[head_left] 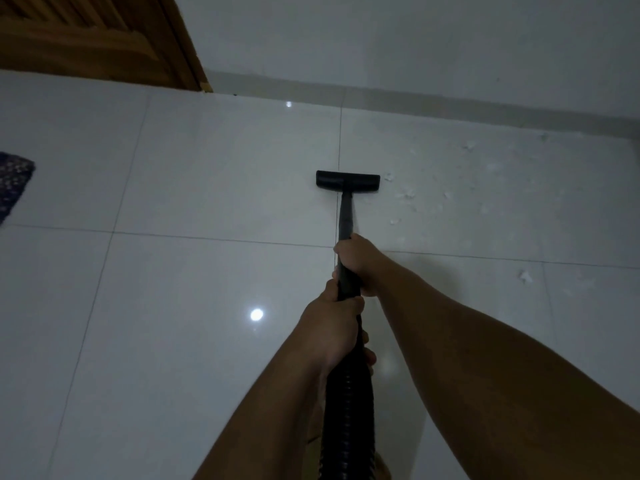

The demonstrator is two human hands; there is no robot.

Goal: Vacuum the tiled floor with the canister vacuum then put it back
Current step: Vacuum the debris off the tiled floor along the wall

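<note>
A black vacuum wand [346, 216] runs forward from my hands to a flat black floor nozzle [347, 181] resting on the glossy white tiled floor [214, 188]. My right hand [356, 261] is wrapped around the wand higher up. My left hand [332, 327] grips it lower, where the ribbed black hose [348, 420] begins. Small white paper scraps [408, 195] lie scattered on the tiles just right of the nozzle. The canister itself is out of view.
A white wall with a grey skirting [450, 98] runs behind the nozzle. A wooden door [104, 36] stands at the upper left. A dark patterned mat [14, 181] pokes in at the left edge. More scraps [525, 276] lie to the right.
</note>
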